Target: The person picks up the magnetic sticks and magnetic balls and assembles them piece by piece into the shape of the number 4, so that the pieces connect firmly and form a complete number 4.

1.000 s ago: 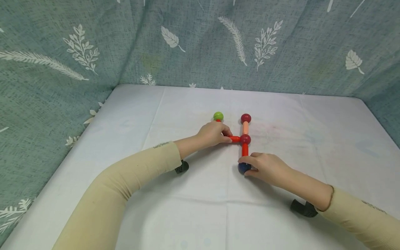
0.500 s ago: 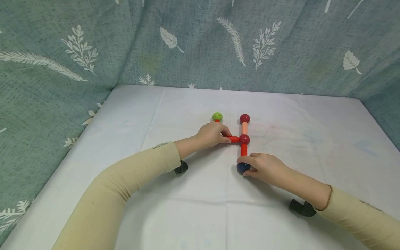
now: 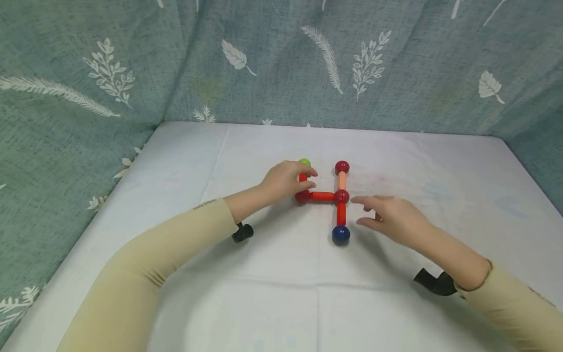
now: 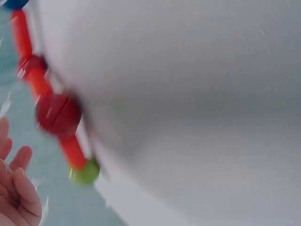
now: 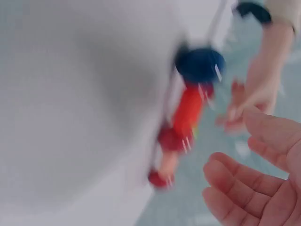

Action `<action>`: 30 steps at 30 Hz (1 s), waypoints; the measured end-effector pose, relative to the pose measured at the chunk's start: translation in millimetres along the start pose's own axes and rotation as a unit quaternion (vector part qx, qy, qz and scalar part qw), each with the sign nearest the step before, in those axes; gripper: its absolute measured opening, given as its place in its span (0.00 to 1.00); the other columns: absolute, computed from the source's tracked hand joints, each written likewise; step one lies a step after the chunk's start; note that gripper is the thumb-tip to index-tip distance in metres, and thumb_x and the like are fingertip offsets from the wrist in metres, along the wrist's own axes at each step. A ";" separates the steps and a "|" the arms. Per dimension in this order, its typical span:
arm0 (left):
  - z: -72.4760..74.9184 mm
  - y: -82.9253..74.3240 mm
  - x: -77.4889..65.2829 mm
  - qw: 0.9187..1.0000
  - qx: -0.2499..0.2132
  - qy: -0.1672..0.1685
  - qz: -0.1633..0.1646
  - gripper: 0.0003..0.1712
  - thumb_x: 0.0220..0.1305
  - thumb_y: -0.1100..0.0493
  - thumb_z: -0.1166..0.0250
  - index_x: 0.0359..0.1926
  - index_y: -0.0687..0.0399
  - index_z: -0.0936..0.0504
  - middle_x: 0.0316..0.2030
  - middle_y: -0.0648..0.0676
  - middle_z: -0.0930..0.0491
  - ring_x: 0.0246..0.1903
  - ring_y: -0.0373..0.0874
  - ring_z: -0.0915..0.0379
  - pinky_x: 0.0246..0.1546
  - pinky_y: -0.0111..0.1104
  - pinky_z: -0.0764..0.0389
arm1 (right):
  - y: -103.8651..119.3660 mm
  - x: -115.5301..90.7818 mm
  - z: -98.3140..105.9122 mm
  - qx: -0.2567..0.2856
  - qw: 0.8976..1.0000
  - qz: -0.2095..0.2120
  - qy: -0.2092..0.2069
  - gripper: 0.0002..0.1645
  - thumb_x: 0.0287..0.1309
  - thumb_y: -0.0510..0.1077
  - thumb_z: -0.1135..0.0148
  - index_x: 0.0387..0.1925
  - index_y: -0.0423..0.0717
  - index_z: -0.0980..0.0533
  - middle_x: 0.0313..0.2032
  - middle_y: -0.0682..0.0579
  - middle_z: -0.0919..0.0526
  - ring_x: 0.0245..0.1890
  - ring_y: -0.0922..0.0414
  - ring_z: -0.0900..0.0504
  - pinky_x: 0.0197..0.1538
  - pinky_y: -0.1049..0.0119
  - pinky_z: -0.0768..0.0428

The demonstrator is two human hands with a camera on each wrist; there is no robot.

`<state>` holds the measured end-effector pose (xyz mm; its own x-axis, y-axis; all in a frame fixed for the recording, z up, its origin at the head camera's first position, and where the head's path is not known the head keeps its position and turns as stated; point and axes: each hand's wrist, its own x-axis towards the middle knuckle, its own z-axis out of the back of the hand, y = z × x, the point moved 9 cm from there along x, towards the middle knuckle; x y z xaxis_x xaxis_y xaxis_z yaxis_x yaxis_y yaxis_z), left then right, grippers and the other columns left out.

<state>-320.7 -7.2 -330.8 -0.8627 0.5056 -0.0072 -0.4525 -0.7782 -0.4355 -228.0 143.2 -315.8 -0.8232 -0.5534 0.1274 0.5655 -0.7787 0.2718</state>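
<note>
A stick-and-ball toy lies on the white cloth in the head view. A red stick [image 3: 323, 196] joins two dark red balls at its middle. From the right-hand ball [image 3: 342, 196], a peach stick [image 3: 342, 181] leads to another dark red ball [image 3: 342, 167] and a red stick [image 3: 341, 214] to a blue ball [image 3: 340, 235]. My left hand [image 3: 282, 182] hovers over the left side, fingers parted, partly covering the green ball [image 3: 304, 161]. Right of the toy, my right hand [image 3: 396, 220] is off it, fingers loose. Both wrist views show the fingers apart from the blurred toy.
White cloth [image 3: 272, 303] covers the table, with creases running across it. Behind and to the left hangs a grey-green curtain [image 3: 272, 63] with white leaf prints. Black straps [image 3: 435, 282] sit at both wrists, under the beige sleeves [image 3: 176, 244].
My left hand has let go of the middle red stick and moved left and up. My right hand has released the blue ball and drawn away to the right.
</note>
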 end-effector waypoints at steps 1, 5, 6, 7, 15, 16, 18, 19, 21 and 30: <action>9.8 3.3 -3.2 1.000 0.001 -0.014 -0.003 0.18 0.58 0.53 0.36 0.50 0.51 0.20 0.44 0.51 0.19 0.46 0.45 0.26 0.44 0.35 0.26 | -5.4 0.0 9.4 0.001 1.000 -0.007 -0.017 0.27 0.45 0.42 0.30 0.51 0.45 0.25 0.36 0.47 0.17 0.29 0.56 0.20 0.29 0.67 0.22; 49.6 22.9 -16.1 0.997 0.019 -0.071 -0.004 0.19 0.60 0.53 0.38 0.52 0.51 0.22 0.47 0.53 0.20 0.50 0.47 0.27 0.48 0.39 0.27 | -30.6 -0.2 41.8 0.000 0.997 -0.034 -0.074 0.26 0.51 0.42 0.34 0.53 0.42 0.27 0.43 0.42 0.19 0.36 0.50 0.21 0.34 0.57 0.21; 58.6 29.2 -19.1 0.996 0.029 -0.084 -0.001 0.20 0.60 0.52 0.38 0.53 0.50 0.23 0.49 0.53 0.21 0.51 0.48 0.27 0.48 0.40 0.27 | -38.0 -0.1 46.9 0.001 0.996 -0.046 -0.080 0.26 0.52 0.43 0.35 0.54 0.42 0.28 0.45 0.41 0.20 0.39 0.48 0.22 0.38 0.54 0.21; 66.7 36.0 -21.9 0.995 0.038 -0.093 0.006 0.21 0.60 0.52 0.39 0.55 0.50 0.24 0.51 0.53 0.22 0.52 0.48 0.28 0.49 0.41 0.27 | -45.3 0.5 50.6 0.003 0.995 -0.055 -0.084 0.27 0.54 0.44 0.36 0.55 0.42 0.29 0.47 0.39 0.22 0.42 0.45 0.23 0.41 0.51 0.23; 88.4 68.7 -37.6 0.988 0.107 -0.109 0.021 0.32 0.60 0.45 0.40 0.63 0.51 0.33 0.59 0.57 0.32 0.50 0.54 0.29 0.39 0.45 0.25 | -84.7 12.5 46.1 0.030 0.991 -0.129 -0.035 0.34 0.60 0.53 0.44 0.62 0.40 0.36 0.59 0.34 0.34 0.59 0.38 0.37 0.57 0.41 0.37; 85.9 67.3 -38.4 0.987 0.117 -0.108 0.012 0.32 0.60 0.45 0.40 0.63 0.50 0.33 0.59 0.57 0.32 0.50 0.54 0.29 0.39 0.46 0.25 | -86.2 15.4 41.6 0.034 0.989 -0.140 -0.019 0.35 0.60 0.55 0.44 0.63 0.40 0.38 0.60 0.34 0.35 0.60 0.38 0.38 0.57 0.41 0.38; 78.5 61.7 -39.2 0.986 0.134 -0.100 -0.006 0.33 0.59 0.44 0.39 0.63 0.50 0.33 0.58 0.58 0.31 0.50 0.57 0.30 0.42 0.47 0.26 | -87.2 22.0 30.6 0.043 0.987 -0.153 0.012 0.38 0.60 0.57 0.45 0.64 0.40 0.40 0.61 0.34 0.36 0.61 0.38 0.39 0.58 0.41 0.38; 73.5 58.8 -38.5 0.986 0.140 -0.092 -0.011 0.33 0.59 0.43 0.40 0.63 0.49 0.33 0.58 0.58 0.31 0.50 0.57 0.30 0.44 0.48 0.27 | -87.2 25.8 24.1 0.052 0.986 -0.157 0.027 0.39 0.60 0.57 0.45 0.65 0.40 0.41 0.62 0.35 0.37 0.61 0.38 0.39 0.58 0.41 0.38; 61.8 53.2 -35.9 0.988 0.140 -0.069 -0.012 0.34 0.58 0.42 0.40 0.63 0.49 0.34 0.58 0.58 0.30 0.51 0.59 0.31 0.48 0.49 0.30 | -86.0 33.3 11.5 0.071 0.984 -0.156 0.047 0.39 0.60 0.56 0.45 0.65 0.40 0.42 0.61 0.35 0.36 0.60 0.38 0.37 0.56 0.42 0.35; 2.2 42.8 -20.6 0.996 0.043 0.064 0.036 0.36 0.57 0.40 0.40 0.65 0.45 0.35 0.60 0.51 0.31 0.60 0.48 0.36 0.57 0.43 0.34 | -72.9 51.6 -32.8 0.132 0.972 -0.164 0.107 0.39 0.58 0.54 0.42 0.67 0.45 0.43 0.59 0.35 0.32 0.58 0.38 0.34 0.52 0.43 0.30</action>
<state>-322.9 -51.7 -347.3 -0.8604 0.4866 -0.1518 -0.4131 -0.8401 -0.3515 -310.0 161.8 -360.4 -0.9117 -0.3583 -0.2012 0.2178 -0.8365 0.5028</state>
